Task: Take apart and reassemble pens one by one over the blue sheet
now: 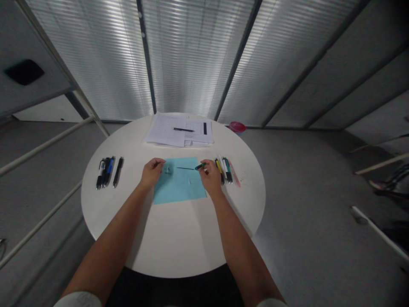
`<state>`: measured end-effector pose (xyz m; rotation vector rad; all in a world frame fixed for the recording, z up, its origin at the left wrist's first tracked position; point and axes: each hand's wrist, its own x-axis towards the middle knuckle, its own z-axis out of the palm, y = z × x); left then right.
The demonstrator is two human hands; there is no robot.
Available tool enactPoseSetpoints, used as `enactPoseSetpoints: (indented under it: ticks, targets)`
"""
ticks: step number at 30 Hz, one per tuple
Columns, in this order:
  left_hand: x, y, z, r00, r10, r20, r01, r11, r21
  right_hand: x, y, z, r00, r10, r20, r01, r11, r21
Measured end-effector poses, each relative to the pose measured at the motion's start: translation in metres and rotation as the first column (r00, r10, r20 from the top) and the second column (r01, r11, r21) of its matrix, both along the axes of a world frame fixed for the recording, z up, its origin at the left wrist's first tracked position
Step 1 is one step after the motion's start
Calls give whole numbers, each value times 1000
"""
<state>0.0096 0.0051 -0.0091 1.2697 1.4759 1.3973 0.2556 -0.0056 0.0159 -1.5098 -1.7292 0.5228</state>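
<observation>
A light blue sheet (179,194) lies on the round white table. My right hand (211,177) is over its right edge, pinching a dark green pen barrel (200,166) between thumb and fingers. In line with the barrel's tip, a thin dark pen refill (184,168) points left; I cannot tell if they touch. My left hand (152,172) is at the sheet's left edge with fingertips pressed together; anything in them is too small to make out. Beside those fingertips are small clear pieces (168,170). A small white piece (189,181) lies on the sheet.
Several black and blue pens (105,172) lie at the left, with one black pen (118,172) apart. Several coloured pens (227,170) lie right of my right hand. Printed papers (166,130) with a black pen (183,129) are at the back. Beyond the table stands a red basin (237,126).
</observation>
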Motion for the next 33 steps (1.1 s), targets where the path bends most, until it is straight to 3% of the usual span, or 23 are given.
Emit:
enactPoseSetpoints:
  ticks: [3,7,11,21,33]
  targets:
    - [1,-2,2,1000,-7,-17,6,1000,-4,-7,-8,3,986,52,158,-60,997,46]
    - [1,-2,3,999,-1,-36,1,1000,1,-18,-18,4,903,220,370,-230,973,-18]
    - [0,-1,1,998,-4,-57,4,1000,4,-26,-23,5,836,272,477,-272,960,-70]
    - [2,-2,4,997,-27,-71,27,1000,-7,-26,-23,6,806,391,445,-386,916,-106]
    - [2,-2,0,990,-50,-133,52,998,17,-19,-10,-8,866,424,267,-441,897,8]
